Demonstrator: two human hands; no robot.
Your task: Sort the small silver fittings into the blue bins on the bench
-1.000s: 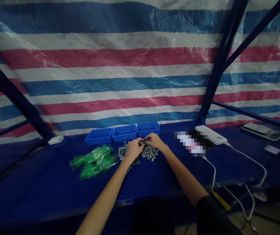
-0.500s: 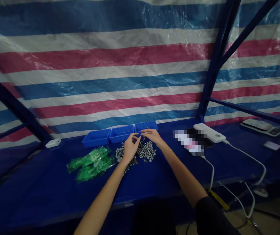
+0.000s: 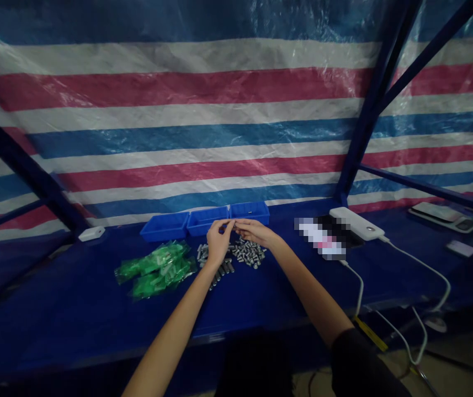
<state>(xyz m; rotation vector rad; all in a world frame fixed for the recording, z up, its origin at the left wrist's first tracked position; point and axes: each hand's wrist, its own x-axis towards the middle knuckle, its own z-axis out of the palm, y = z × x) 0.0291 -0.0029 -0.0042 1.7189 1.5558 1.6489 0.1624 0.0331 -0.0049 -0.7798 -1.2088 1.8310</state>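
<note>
A striped plastic sheet [image 3: 198,124] hangs across the back, with a dark blue metal frame [image 3: 358,140] standing in front of it. Below spreads a blue desk [image 3: 95,309]. On the desk's left half lie green packets in clear bags [image 3: 157,270], touching one another. Well to the right sits a white box [image 3: 356,225] with a cable. Three blue trays stand in a row towards the back: a left tray [image 3: 164,236], a middle tray [image 3: 198,229] and a right tray [image 3: 263,219], where a tiny bit shows inside. In front of the trays lie two heaps: longer metal pieces [image 3: 224,269], partly behind the left wrist, and shorter metal pieces [image 3: 251,255] just beside them.

The likeliest mishap is a dropped piece, since only fingertips seem to support it; it could roll or vanish among its lookalikes. The heaps lie so near each other that a brushing wrist might mix them.

The left hand [image 3: 218,241] and the right hand [image 3: 256,231] meet above the heaps. On each, thumb and fingers are pinched together at the tips, apparently clamped on one small piece [image 3: 234,224], too tiny to identify.
</note>
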